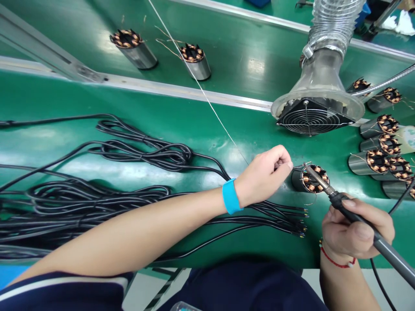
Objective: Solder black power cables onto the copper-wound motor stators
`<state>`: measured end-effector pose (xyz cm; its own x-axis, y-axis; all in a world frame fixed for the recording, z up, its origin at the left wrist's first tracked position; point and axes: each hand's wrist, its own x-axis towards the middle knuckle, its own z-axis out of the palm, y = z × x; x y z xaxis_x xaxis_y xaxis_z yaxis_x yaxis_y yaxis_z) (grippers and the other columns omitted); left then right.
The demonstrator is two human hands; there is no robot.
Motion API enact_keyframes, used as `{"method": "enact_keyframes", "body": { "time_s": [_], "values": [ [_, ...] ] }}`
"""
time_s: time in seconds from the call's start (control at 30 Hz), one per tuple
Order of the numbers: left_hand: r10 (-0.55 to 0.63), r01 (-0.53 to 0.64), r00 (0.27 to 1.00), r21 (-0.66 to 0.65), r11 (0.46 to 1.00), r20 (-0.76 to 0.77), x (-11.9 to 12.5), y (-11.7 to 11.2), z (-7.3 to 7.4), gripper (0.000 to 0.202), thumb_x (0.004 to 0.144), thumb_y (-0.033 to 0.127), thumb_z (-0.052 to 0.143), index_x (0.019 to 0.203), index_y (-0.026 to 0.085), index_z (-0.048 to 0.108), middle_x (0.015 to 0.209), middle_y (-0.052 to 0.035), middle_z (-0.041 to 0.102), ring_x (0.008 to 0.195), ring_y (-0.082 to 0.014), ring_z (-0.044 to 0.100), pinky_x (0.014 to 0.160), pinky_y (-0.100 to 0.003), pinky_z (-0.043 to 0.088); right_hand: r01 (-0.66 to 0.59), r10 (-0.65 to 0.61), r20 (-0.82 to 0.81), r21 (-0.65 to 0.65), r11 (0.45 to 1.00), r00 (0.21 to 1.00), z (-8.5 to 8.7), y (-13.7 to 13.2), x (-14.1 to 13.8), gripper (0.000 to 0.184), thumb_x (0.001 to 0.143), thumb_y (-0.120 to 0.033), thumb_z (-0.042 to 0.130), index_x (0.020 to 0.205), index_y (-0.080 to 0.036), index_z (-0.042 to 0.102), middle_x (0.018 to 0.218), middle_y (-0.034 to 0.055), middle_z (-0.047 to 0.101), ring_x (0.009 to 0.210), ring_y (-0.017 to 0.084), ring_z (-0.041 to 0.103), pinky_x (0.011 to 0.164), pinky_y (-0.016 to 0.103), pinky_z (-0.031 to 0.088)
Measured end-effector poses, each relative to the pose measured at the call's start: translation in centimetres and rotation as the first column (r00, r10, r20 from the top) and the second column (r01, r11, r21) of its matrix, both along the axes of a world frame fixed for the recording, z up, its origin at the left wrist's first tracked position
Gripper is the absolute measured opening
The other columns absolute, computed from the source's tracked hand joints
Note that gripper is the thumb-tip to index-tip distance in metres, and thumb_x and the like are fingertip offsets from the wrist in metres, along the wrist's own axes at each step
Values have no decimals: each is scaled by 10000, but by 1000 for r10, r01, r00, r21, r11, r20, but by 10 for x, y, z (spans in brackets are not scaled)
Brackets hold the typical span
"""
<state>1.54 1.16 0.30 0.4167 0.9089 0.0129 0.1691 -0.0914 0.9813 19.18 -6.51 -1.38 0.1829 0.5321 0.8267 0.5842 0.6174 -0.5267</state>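
My right hand [358, 229] is wrapped round the dark handle of a soldering iron [350, 207]. The iron's tip rests at the top edge of a motor stator [313, 179], a steel cylinder with copper coils, lying on its side. Just left of that stator, my left hand [264, 175] is closed in a pinch on a thin solder wire [210, 103] that comes down from above. A short dark lead [297, 168] shows between these fingers and the stator. What else the left fingers grip is hidden.
Coiled black cables [97, 207] cover the bench's left side, their stripped ends [303, 224] below the stator. A fume extractor hood [317, 103] hangs above. More stators [378, 162] stand at right, and two [196, 62] sit behind the metal rail [194, 93].
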Motion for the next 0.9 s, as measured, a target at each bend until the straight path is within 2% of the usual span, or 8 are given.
{"method": "enact_keyframes", "body": {
  "time_s": [0.2, 0.43, 0.83, 0.9],
  "values": [
    [-18, 22, 999, -91, 996, 51, 4, 3, 0, 122, 874, 207, 502, 758, 172, 501, 638, 40, 552, 556, -75, 452, 556, -223, 361, -33, 35, -42, 46, 998, 998, 2, 3, 0, 256, 947, -350, 568, 927, -137, 708, 486, -55, 447, 389, 104, 434, 381, 255, 358],
    [30, -30, 999, -23, 999, 14, 8, 5, 1, 145, 868, 201, 530, 727, 167, 528, 620, 42, 530, 579, -85, 477, 573, -227, 371, -2, 1, -44, -6, 1000, 999, 4, 2, 0, 248, 946, -366, 583, 924, -155, 712, 488, -60, 441, 398, 102, 437, 392, 264, 370],
    [50, -49, 998, 38, 998, -32, 9, 5, 2, 145, 867, 180, 535, 722, 164, 533, 637, 34, 553, 609, -87, 490, 599, -220, 382, 32, -32, -64, -5, 999, 997, 5, 2, 0, 248, 927, -374, 584, 874, -166, 708, 488, -54, 468, 382, 105, 430, 390, 268, 355],
    [51, -50, 998, 41, 998, -39, 9, 5, 2, 145, 869, 182, 533, 725, 165, 532, 640, 33, 554, 612, -88, 490, 602, -221, 384, 70, -75, -70, -69, 995, 995, 5, 1, 0, 294, 916, -437, 580, 818, -185, 698, 467, -57, 450, 382, 110, 438, 385, 266, 352]
  ]
}}
